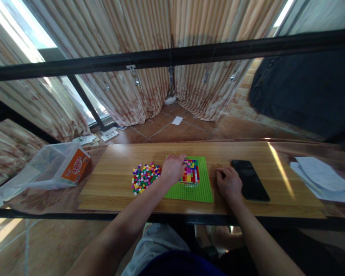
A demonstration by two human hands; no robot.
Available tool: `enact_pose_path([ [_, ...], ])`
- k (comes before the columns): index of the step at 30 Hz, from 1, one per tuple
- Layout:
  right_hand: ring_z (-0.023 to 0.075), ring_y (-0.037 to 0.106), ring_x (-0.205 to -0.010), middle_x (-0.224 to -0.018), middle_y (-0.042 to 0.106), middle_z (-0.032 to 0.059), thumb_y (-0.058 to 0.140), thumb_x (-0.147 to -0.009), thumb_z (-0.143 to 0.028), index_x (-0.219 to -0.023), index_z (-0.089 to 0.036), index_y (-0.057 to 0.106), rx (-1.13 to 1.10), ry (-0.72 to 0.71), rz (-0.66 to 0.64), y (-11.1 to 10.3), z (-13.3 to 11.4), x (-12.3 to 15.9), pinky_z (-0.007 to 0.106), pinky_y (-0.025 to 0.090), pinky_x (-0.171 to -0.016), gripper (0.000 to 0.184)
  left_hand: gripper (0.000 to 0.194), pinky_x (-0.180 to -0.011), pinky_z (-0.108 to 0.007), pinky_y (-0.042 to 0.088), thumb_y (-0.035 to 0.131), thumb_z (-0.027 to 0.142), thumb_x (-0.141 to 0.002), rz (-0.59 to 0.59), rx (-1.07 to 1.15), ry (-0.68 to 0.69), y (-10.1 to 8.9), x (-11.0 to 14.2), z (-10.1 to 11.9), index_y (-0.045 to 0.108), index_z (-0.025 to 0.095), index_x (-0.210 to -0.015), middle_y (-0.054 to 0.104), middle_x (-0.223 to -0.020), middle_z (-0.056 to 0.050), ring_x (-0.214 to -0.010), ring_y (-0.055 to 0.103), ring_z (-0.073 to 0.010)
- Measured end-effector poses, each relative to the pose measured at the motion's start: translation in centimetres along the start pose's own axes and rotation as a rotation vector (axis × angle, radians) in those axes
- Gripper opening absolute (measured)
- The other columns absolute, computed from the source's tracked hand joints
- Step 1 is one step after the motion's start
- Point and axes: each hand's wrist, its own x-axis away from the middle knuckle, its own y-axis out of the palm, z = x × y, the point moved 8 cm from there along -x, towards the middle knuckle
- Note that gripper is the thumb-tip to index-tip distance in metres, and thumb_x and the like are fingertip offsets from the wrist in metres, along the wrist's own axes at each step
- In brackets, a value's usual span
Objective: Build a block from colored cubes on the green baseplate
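Note:
My left hand [174,168] reaches over the green studded baseplate [186,194], its fingers pinched together at the upper left of a block of colourful toy bricks [191,172] built on the plate. Whatever is between those fingertips is hidden. Left of that hand lies a loose pile of small multicoloured toy bricks [143,177], partly covered by the wrist. My right hand [229,183] rests on the wooden board, loosely curled with no object visible in it. It sits between the baseplate and a black smartphone [250,180].
The wooden board [109,176] lies on a cloth-covered table. At its left stands a clear plastic bin [50,165] with an orange label. White papers [324,178] lie at the far right. A black metal bar [172,56] crosses beyond the table, before striped curtains [126,92].

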Motion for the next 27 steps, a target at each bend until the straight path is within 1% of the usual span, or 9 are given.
enact_pose_path([
  [3,0.0211,0.056,-0.081,-0.087,0.065,0.0082,0.047,-0.085,-0.031,-0.082,-0.019,0.069,-0.003,0.004,0.003,0.0,0.1,0.0,0.032,0.042,-0.072,0.025,0.025,-0.090,-0.039,0.044,0.061,0.021,-0.084,0.038,0.050,-0.008,-0.1,0.1,-0.2,0.061,0.019,-0.109,0.071,-0.091,-0.005,-0.091,0.064,-0.0222],
  [7,0.0211,0.056,-0.081,-0.087,0.065,0.0082,0.048,-0.085,-0.031,-0.083,-0.019,0.069,-0.004,0.015,-0.001,0.0,0.1,0.0,0.032,0.042,-0.072,0.025,0.023,-0.088,-0.038,0.044,0.060,0.021,-0.084,0.050,0.129,-0.042,0.1,0.4,-0.6,0.061,0.019,-0.107,0.071,-0.087,-0.003,-0.087,0.063,-0.0213],
  [11,0.0205,0.056,-0.081,-0.086,0.065,0.0079,0.049,-0.085,-0.030,-0.082,-0.019,0.069,-0.010,0.013,-0.008,0.0,0.0,0.0,0.032,0.042,-0.072,0.024,0.016,-0.087,-0.036,0.045,0.056,0.017,-0.085,0.086,0.178,-0.064,0.2,1.3,-0.9,0.062,0.020,-0.099,0.071,-0.088,-0.002,-0.087,0.062,-0.0200],
  [16,0.0208,0.056,-0.081,-0.085,0.064,0.0083,0.048,-0.085,-0.030,-0.083,-0.018,0.069,-0.012,0.009,-0.007,-0.2,-0.2,0.0,0.032,0.041,-0.072,0.024,0.019,-0.090,-0.037,0.044,0.050,0.017,-0.090,0.144,0.154,0.013,0.1,2.2,-0.3,0.066,0.020,-0.099,0.071,-0.101,-0.004,-0.094,0.061,-0.0199],
  [27,0.0213,0.056,-0.081,-0.086,0.065,0.0084,0.048,-0.085,-0.031,-0.081,-0.020,0.068,-0.018,0.000,0.006,-0.2,-0.1,0.0,0.033,0.042,-0.072,0.024,0.023,-0.090,-0.039,0.045,0.049,0.018,-0.091,0.141,0.107,0.043,0.2,2.1,0.0,0.068,0.022,-0.104,0.072,-0.101,-0.004,-0.096,0.061,-0.0202],
])
